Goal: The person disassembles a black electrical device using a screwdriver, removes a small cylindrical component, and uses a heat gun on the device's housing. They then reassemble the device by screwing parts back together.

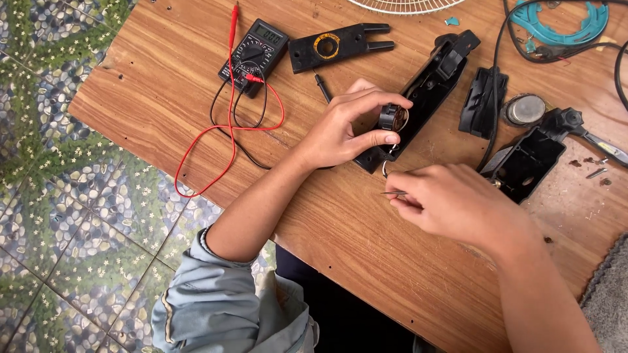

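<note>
My left hand (347,127) grips a small round black part (392,117) with copper showing inside, held at the lower end of a long black plastic housing (428,85) lying on the wooden table (163,98). My right hand (454,202) pinches a thin metal tool (391,193) whose tip points left, just below that round part. A thin wire loop (386,171) hangs from the housing between the two hands.
A black multimeter (255,55) with red and black leads lies at the back left. A black cover with an orange ring (333,46), other black shells (523,163), a round metal part (524,109), a teal ring (559,23) and cables fill the back right.
</note>
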